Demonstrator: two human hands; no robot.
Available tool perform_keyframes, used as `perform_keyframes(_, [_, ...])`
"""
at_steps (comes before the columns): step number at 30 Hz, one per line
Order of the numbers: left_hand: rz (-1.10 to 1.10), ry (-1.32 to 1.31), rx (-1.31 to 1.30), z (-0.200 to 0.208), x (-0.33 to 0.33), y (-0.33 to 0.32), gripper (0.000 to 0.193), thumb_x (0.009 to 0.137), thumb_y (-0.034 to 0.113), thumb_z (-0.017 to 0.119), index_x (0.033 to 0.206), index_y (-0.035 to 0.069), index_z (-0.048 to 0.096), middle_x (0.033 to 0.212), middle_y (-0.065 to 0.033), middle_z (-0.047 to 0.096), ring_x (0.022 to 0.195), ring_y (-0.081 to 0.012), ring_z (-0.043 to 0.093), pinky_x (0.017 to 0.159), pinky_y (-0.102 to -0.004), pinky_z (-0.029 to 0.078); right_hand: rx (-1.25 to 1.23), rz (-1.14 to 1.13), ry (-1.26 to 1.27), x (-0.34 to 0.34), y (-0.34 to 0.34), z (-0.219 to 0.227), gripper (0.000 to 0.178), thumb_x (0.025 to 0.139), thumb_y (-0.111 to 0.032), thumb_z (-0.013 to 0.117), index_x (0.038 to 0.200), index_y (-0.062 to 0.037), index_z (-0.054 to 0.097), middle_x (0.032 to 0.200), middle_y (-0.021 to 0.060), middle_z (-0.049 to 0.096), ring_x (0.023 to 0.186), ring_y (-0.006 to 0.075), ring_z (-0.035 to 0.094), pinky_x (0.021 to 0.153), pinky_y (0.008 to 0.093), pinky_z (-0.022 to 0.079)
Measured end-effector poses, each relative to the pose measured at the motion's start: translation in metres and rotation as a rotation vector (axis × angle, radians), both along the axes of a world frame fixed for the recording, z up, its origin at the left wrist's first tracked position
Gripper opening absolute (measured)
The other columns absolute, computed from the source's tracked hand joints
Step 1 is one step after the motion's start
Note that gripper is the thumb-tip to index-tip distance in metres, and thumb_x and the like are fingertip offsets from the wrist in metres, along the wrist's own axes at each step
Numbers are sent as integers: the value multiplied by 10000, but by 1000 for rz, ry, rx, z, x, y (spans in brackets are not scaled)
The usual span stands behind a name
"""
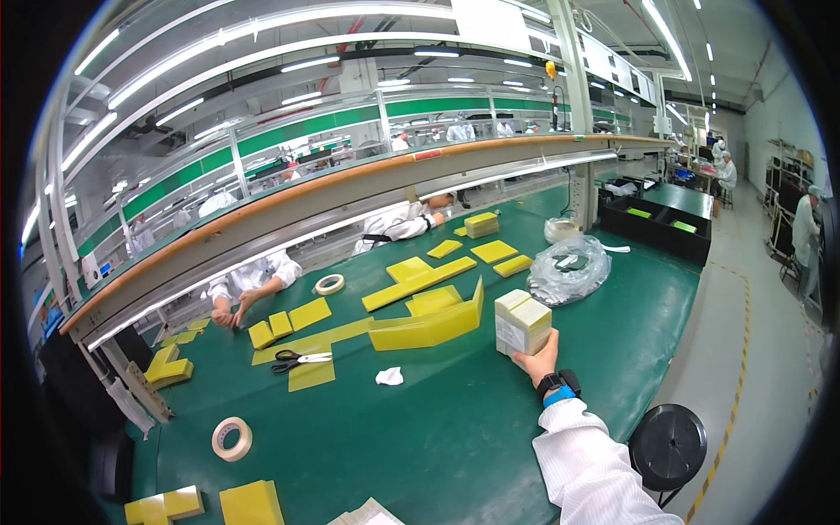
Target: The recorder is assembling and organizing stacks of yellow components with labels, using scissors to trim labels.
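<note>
My right hand (541, 360) comes in from the lower right, in a white sleeve with a black watch and a blue band at the wrist. Its fingers are closed around the near side of a tall stack of pale cards (518, 322), which stands upright on the green table. Part of the grip is hidden behind the stack. Just beyond lies a clear plastic bag (570, 269). To the left, a long folded strip of yellow sheet (429, 325) stands partly on edge. My left hand is out of view.
Black-handled scissors (299, 360) lie on yellow sheets, near crumpled white paper (389, 376). A roll of tape (232, 438) and yellow stacks (249, 504) are at the near left. A black divided tray (654, 229) stands far right. Co-workers' hands (241, 306) work across the table. A black stool (668, 446) stands beside it.
</note>
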State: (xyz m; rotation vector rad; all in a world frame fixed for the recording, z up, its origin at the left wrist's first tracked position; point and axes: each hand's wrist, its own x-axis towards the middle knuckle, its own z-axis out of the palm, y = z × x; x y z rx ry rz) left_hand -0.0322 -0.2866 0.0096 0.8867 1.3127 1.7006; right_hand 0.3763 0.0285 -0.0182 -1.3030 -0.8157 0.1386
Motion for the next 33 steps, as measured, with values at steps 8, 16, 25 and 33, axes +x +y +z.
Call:
perform_keyframes(8, [11, 10, -87, 24, 11, -4, 520, 869, 293, 510, 1268, -3, 359, 1253, -172, 436, 1139, -279, 456, 949, -388, 383, -28, -6, -149, -9, 1, 8, 819, 485, -72, 817, 1176, -69, 378, 1149, 144, 430, 1103, 332, 439, 932, 428, 373])
perform_keyframes(16, [-160, 42, 41, -10, -9, -5, 588, 943, 266, 469, 1378, -18, 192, 1390, -176, 274, 1281, -279, 300, 1037, -377, 264, 71, -219, -628, -6, -11, 17, 743, 658, -203, 711, 1318, -194, 371, 1409, 178, 268, 1233, 352, 343, 986, 494, 240])
perform_keyframes(25, [29, -41, -85, 13, 6, 1, 540, 853, 290, 540, 1268, -4, 362, 1236, -167, 448, 1126, -278, 471, 932, -386, 405, 115, -115, -486, -9, -6, 16, 848, 646, -170, 738, 1369, -145, 296, 1333, 195, 365, 1197, 371, 392, 979, 471, 306])
perform_keyframes(33, [27, -35, -59, 9, 3, 0, 559, 836, 276, 565, 1272, -10, 362, 1231, -170, 457, 1117, -274, 484, 925, -391, 417, 31, -87, -291, -4, 1, 11, 886, 585, -169, 798, 1300, -30, 293, 1200, 193, 450, 1103, 364, 467, 926, 419, 395])
